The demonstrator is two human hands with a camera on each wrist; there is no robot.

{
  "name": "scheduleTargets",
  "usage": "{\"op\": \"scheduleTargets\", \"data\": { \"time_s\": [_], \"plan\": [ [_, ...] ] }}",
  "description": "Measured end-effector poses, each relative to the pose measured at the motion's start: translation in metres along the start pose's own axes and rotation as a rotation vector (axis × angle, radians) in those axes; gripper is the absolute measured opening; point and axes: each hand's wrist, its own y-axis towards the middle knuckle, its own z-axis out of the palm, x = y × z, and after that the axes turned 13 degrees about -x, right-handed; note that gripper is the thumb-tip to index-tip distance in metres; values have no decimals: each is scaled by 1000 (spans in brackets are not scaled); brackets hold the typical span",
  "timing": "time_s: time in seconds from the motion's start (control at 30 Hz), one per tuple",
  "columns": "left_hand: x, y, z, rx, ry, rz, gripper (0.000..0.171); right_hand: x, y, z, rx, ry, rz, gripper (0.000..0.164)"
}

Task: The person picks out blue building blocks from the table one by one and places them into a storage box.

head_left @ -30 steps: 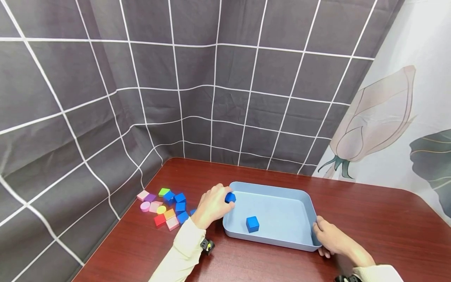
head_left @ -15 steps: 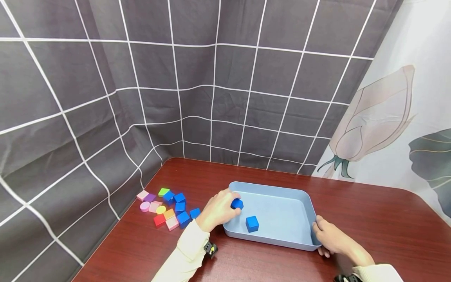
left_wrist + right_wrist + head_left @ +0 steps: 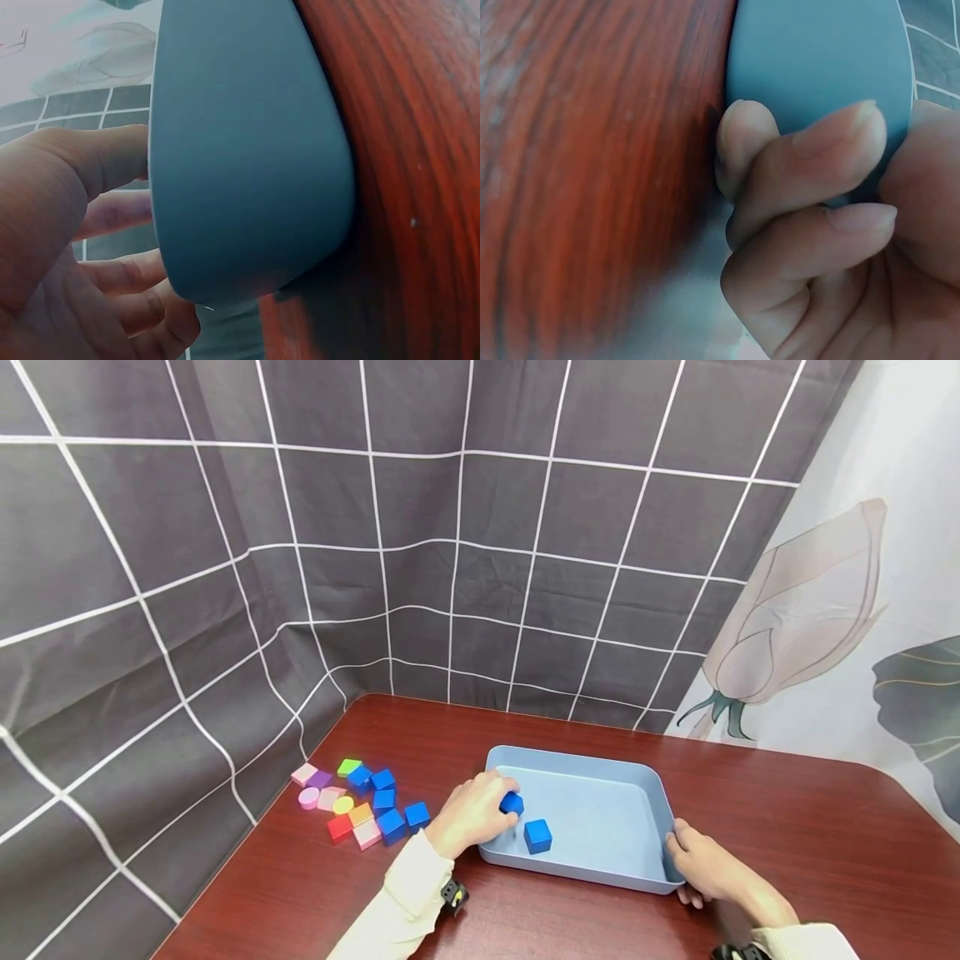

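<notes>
While the left hand (image 3: pixel 471 810) reaches over the left wall of the pale blue tray (image 3: pixel 592 785), its thumb and fingers are curved round a blue cube (image 3: pixel 512 803), parted only as far as the cube requires. That cube is above the left part of the tray's floor; whether it touches the floor cannot be told. In the left wrist view the tray's wall hides the fingertips and the cube. Just to its right and nearer, a second blue cube (image 3: pixel 537 836) sits on the tray floor, near the front wall.

At the tray's near right corner, the right hand (image 3: pixel 708 864) grips the wall, its fingers curled against the outer side and its thumb at the rim.

To the left of the tray, on the dark red wooden table (image 3: pixel 810 827), lie five more blue cubes (image 3: pixel 391 827), with a red block (image 3: pixel 340 828), an orange block (image 3: pixel 361 813), a yellow disc (image 3: pixel 343 806), a green block (image 3: pixel 348 767) and some pink and purple pieces (image 3: pixel 319 779) close by.
</notes>
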Motion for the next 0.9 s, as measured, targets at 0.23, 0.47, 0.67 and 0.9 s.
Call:
{"op": "scheduleTargets", "data": {
  "time_s": [0.23,0.47,0.67,0.9],
  "plan": [
    [-3,0,4,0,7,31,25,-1,0,0,7,13,18,18],
    [-6,-1,3,16,23,44,27,-1,0,0,7,13,3,16],
    [-7,-1,4,10,35,57,21,0,0,0,4,16,9,16],
    [-6,-2,7,-4,75,108,18,-1,0,0,3,11,14,18]
  ]
}}
